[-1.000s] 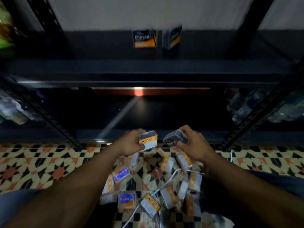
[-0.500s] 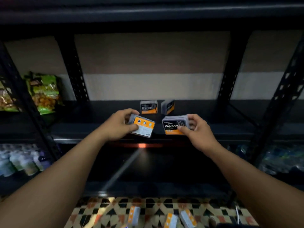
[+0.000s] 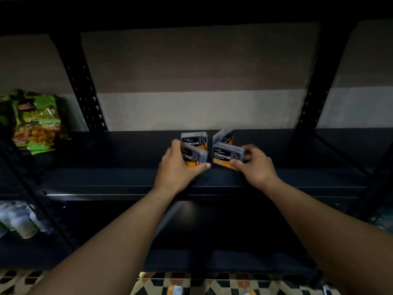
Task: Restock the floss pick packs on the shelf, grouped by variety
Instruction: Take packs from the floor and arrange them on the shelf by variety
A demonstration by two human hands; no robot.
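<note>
On shelf [image 3: 127, 177] | left hand [image 3: 176, 169] grips pack [image 3: 194, 156] | right hand [image 3: 255, 167] grips Charcoal pack [image 3: 223, 156], seemingly airborne

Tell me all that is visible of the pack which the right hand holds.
The pack in the right hand is a flat rectangular case, seemingly grey translucent plastic. Its dark label reads "Charcoal" in white above an orange band. The right hand grips its right end, thumb at the lower front. It is tilted, over the dark shelf, before an angled pack.
</note>
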